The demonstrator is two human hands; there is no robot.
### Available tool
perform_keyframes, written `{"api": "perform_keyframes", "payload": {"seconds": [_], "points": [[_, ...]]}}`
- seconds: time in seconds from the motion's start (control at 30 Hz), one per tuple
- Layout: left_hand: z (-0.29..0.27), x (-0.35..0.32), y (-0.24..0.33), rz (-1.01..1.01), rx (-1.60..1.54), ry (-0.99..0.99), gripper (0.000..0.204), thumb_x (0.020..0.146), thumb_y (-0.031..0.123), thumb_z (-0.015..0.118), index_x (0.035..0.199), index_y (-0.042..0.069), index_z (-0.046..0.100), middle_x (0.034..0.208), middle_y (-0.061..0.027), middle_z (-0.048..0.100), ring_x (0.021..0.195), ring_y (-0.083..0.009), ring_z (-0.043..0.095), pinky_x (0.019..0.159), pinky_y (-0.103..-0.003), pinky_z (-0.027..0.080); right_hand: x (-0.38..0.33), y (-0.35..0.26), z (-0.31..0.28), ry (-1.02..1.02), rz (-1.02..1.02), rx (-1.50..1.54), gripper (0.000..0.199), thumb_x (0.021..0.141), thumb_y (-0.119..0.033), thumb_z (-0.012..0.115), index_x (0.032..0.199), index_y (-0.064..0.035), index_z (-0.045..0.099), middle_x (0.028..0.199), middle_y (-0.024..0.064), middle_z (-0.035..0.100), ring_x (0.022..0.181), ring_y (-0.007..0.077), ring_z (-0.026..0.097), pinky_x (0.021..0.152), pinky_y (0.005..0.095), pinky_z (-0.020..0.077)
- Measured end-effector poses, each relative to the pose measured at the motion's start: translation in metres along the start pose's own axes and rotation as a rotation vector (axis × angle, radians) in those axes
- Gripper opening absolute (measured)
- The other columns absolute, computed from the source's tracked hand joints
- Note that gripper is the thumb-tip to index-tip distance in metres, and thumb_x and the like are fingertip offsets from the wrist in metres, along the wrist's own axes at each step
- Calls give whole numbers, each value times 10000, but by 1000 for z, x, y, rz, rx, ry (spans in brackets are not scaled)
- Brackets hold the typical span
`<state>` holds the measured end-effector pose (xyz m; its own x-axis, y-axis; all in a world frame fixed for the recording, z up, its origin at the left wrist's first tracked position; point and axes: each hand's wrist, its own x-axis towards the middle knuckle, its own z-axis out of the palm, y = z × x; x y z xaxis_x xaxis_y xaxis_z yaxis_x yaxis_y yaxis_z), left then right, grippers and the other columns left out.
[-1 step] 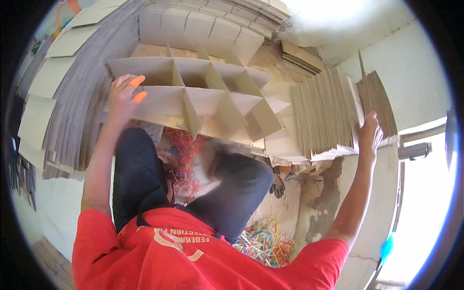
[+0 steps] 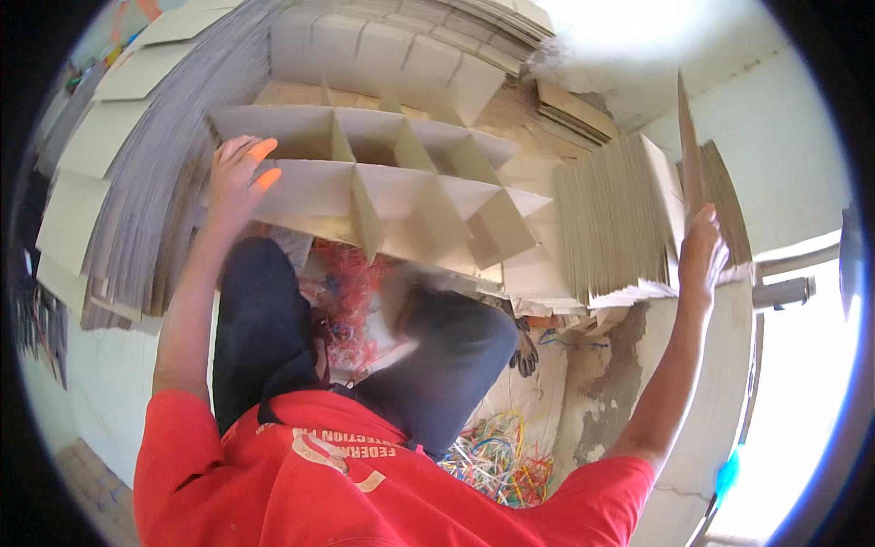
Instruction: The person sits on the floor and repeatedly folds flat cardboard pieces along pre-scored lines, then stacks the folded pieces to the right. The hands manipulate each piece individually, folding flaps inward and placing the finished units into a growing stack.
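A cardboard partition grid (image 2: pixel 410 187) of interlocked strips stands before me, with open cells between its crossing pieces. At its left end, my left hand (image 2: pixel 239 173) is closed on a long strip; two of its fingers wear orange covers. My right hand (image 2: pixel 702 244) reaches far right and grips a thin cardboard sheet (image 2: pixel 690 150) by its lower end. That sheet stands upright, seen nearly edge-on, between a thick row of upright cardboard sheets (image 2: pixel 615 219) and a smaller stack (image 2: pixel 725 196) by the wall.
Tall cardboard stacks (image 2: pixel 164 182) line the left side. More flat pieces (image 2: pixel 574 111) lie at the back right. Below are tangled red strapping (image 2: pixel 342 296), a heap of coloured strips (image 2: pixel 504 460) and a dark glove (image 2: pixel 525 351). A bright opening (image 2: pixel 802 383) is at the right.
The sheet in my right hand has risen slightly and stands more clearly apart from the row. My left hand stays on the partition grid. The whole view has shifted a little.
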<state>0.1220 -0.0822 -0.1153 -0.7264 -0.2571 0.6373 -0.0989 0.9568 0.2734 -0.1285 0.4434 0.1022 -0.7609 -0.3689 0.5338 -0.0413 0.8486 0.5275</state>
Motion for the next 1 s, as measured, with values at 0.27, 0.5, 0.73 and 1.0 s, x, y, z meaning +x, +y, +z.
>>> {"api": "perform_keyframes", "payload": {"seconds": [0.27, 0.5, 0.73, 1.0], "points": [[-6, -9, -23, -93, 203, 26, 422, 745, 270, 761, 1130, 134, 659, 1131, -95, 646, 1163, -291, 520, 996, -451, 359, -2, -147, -130, 76, -67, 1291, 251, 855, 52, 593, 1092, 18, 671, 870, 67, 699, 737, 58, 582, 668, 220, 475], [11, -25, -50, -249, -272, -4, 250, 739, 125, 758, 985, 114, 720, 965, -69, 680, 1009, -248, 575, 932, -409, 403, -2, -270, -159, -73, -227, 1604, 250, 827, 75, 593, 1055, 25, 683, 820, 32, 673, 713, 43, 543, 669, 197, 467], [20, -24, -53, -210, -385, 59, 189, 722, 63, 748, 907, 102, 738, 813, -46, 681, 849, -231, 583, 842, -384, 415, 11, -330, -167, -104, -315, 1477, 224, 821, 48, 616, 1036, 50, 677, 756, 93, 688, 644, 64, 549, 625, 241, 482], [15, -23, -54, -208, -391, 50, 150, 743, 62, 727, 889, 98, 739, 790, -49, 674, 824, -237, 562, 831, -383, 401, 11, -348, -210, -498, -332, 1574, 430, 832, 15, 652, 1243, 87, 550, 910, 104, 701, 639, 77, 569, 607, 280, 498]]}}
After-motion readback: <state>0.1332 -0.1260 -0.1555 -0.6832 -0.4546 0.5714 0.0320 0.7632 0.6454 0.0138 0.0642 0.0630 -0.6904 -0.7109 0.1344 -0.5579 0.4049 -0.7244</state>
